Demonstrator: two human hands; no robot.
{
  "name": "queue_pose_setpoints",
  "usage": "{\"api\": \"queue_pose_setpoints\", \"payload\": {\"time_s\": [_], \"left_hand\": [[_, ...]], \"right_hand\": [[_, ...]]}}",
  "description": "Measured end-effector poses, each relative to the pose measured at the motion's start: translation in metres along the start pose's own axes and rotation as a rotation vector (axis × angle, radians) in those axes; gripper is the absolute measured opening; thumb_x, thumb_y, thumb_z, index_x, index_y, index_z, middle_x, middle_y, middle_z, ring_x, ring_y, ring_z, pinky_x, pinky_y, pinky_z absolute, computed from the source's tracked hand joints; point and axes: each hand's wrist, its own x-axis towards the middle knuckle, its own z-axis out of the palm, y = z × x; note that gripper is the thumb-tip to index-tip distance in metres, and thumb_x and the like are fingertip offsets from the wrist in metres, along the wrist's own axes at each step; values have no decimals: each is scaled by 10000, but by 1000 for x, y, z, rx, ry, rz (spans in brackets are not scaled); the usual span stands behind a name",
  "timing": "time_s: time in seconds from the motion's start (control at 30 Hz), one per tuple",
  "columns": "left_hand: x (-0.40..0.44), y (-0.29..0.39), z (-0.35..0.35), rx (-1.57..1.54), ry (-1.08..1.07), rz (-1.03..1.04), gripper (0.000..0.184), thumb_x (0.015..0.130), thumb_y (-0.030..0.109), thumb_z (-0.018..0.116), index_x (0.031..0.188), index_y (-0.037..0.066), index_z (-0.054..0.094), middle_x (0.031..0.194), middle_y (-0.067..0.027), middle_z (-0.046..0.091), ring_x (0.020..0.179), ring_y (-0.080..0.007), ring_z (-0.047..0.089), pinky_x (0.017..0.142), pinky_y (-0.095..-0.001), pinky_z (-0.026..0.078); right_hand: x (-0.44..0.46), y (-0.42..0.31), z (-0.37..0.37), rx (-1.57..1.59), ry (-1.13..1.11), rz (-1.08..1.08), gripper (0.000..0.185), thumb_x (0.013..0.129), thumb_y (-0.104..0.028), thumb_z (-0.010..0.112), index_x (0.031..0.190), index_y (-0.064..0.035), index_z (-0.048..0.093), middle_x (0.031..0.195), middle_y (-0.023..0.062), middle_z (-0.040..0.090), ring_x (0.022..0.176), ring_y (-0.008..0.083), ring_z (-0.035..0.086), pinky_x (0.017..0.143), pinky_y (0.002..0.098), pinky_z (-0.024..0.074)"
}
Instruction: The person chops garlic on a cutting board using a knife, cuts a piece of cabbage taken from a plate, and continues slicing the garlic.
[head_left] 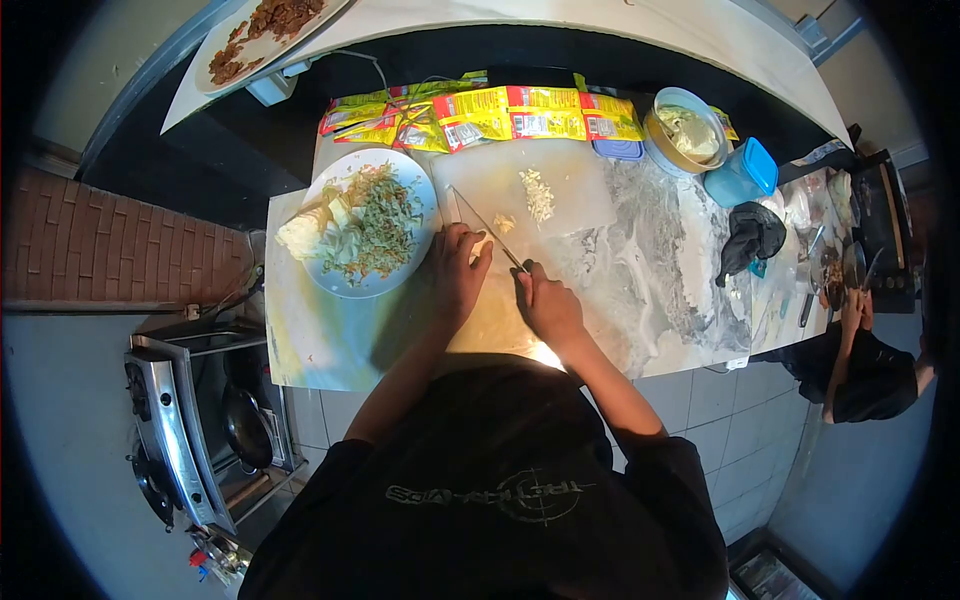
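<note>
My right hand (548, 303) is closed round the handle of a knife (490, 227), whose blade points up and left over a pale cutting board (575, 185). Close to the blade, my left hand (461, 266) has its fingers bent over a small pale piece of food (480, 246). Just beyond the blade lies a little heap of cut pieces (504, 223). Farther back on the board is a larger pile of chopped pale bits (537, 194). Left of my hands, a white plate (350, 289) holds shredded greens and a pale cabbage-like chunk (299, 234).
Yellow and red packets (510, 113) line the back. At the right stand a bowl (686, 131), a blue container (741, 171) and a black cloth or bag (750, 240). A co-worker's arms (851, 318) show far right. A stove (175, 430) is lower left.
</note>
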Motion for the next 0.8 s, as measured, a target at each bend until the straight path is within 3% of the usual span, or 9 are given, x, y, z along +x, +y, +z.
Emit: {"api": "queue_pose_setpoints", "payload": {"time_s": [0.27, 0.47, 0.53, 0.8], "left_hand": [[3, 4, -5, 30, -31, 15, 204, 791, 107, 747, 958, 53, 645, 1008, -88, 565, 961, -284, 541, 836, -389, 439], [3, 4, -6, 7, -47, -21, 200, 799, 120, 745, 964, 51, 655, 1006, -89, 581, 957, -281, 551, 840, -387, 445], [3, 4, -8, 2, -52, -21, 200, 797, 120, 746, 962, 51, 656, 1003, -88, 582, 954, -280, 552, 839, -386, 445], [3, 0, -7, 3, -37, 9, 186, 792, 115, 747, 943, 53, 658, 995, -77, 583, 933, -274, 550, 827, -387, 441]], "right_hand": [[10, 1, -13, -117, 28, -61, 395, 1037, -406, 355, 1108, -52, 515, 731, 257, 662, 679, 437, 670, 594, 517, 540], [4, 9, -11, 63, 81, -26, 439, 1041, -424, 332, 1071, -40, 544, 723, 282, 647, 722, 479, 647, 647, 555, 527], [2, 9, -12, 189, -8, -40, 451, 1044, -421, 323, 1079, -30, 544, 744, 299, 642, 743, 504, 631, 665, 576, 512], [-1, 11, -11, 135, -23, -33, 423, 1043, -409, 335, 1067, -37, 535, 755, 289, 649, 732, 500, 633, 639, 577, 508]]}}
